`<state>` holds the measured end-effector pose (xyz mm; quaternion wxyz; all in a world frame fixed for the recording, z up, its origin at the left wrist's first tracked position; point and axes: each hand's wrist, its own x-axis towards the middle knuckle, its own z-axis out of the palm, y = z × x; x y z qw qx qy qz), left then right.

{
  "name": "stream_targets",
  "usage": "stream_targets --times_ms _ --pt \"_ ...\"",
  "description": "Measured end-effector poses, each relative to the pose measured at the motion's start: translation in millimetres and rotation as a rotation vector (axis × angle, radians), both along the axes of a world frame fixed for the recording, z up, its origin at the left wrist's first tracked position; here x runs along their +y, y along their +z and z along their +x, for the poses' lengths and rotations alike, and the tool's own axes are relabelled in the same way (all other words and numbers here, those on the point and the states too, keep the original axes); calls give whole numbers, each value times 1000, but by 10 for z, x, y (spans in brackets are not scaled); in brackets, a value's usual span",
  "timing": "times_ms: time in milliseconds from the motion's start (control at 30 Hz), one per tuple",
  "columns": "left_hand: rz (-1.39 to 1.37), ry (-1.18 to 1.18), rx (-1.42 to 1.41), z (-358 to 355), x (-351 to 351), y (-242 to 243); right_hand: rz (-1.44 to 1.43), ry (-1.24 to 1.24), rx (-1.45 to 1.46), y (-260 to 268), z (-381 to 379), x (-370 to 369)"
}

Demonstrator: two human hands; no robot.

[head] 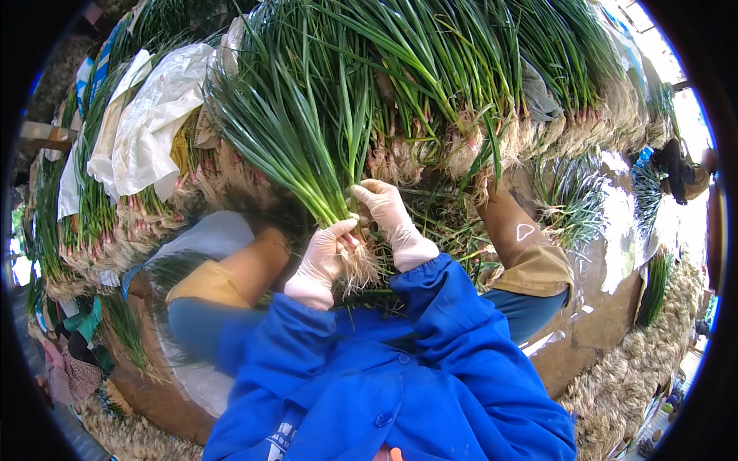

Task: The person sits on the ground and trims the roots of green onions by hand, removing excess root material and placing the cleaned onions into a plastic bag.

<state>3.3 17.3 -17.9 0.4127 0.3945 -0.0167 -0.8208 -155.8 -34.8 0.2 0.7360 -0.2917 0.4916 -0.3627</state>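
Note:
My left hand [320, 259], in a thin whitish glove, grips a bunch of green onions [308, 167] just above the pinkish bulbs. Pale, stringy roots [358, 266] hang below that grip, and the long green leaves fan up and to the left. On the bunch's right side is my right hand [383, 213], gloved alike, with thumb and fingers pinched together at a stalk beside the others. The fingertips partly hide what they pinch. Loose leaves and trimmings [441, 222] lie on the ground to the right of my right hand, between my legs.
Rows of rooted green onions [403, 75] stand ahead, with white plastic sheeting [155, 121] over part of the left side. A smaller heap [576, 201] lies at right. Dense root piles [617, 369] line the lower right. At the far left is another person [75, 363], partly visible.

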Motion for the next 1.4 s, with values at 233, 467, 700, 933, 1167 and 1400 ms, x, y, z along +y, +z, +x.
stream_targets --times_ms 233,467,700,933,1167,1400 --pt "2 230 254 -104 132 208 406 -300 -340 -108 106 200" --pt "-34 168 261 -92 213 557 -36 166 -51 -76 68 -118" --pt "-608 51 726 153 -114 1016 -81 559 445 66 -103 -85" --pt "-424 182 134 61 -493 856 -292 -162 835 -56 -1081 -591" --pt "-26 128 169 -255 -437 396 -198 104 391 -116 -865 -471" --pt "-48 -11 -50 -332 -276 244 -123 84 108 150 -447 -45"
